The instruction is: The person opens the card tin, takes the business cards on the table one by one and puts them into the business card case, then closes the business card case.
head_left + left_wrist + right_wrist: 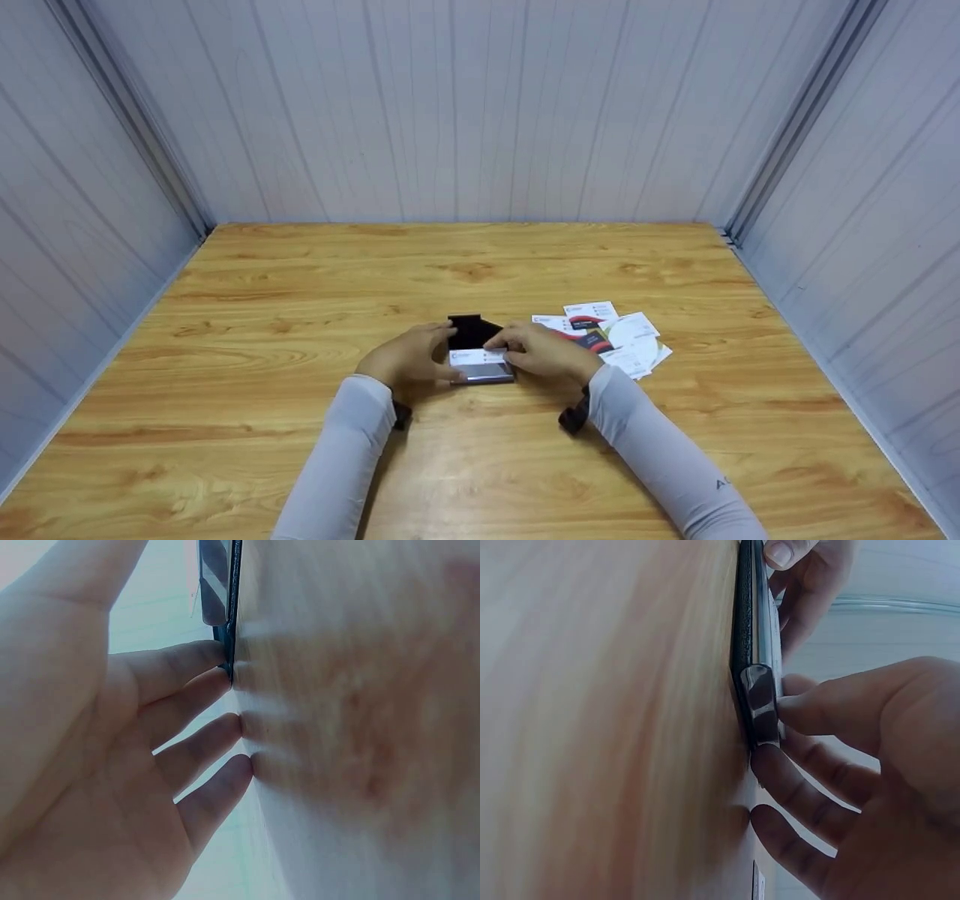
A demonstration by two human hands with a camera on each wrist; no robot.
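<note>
Card case sits on the wooden table, in front of the person and between the two hands. Its near part is a shiny grey strip; its black part spreads out on the far side. One white card with small print lies across the case, between the black part and the shiny strip.

The left hand grips the left end of the case, thumb at the near corner and fingers toward the far side. From the left wrist, the index and middle fingertips touch the case's edge, while the other two reach down to the table.

The right hand holds the right end of the white card with thumb and forefinger. From the right wrist, the thumb lies against the upper edge of the case and card, and the lower fingers are bent beside the case's metal end.

Just right of the right hand, a spread of loose cards overlaps on the table, mostly white, some red and black. Light sleeves cover both arms, and a black device sits at each wrist. Pale panelled walls stand behind the table and at both sides.
</note>
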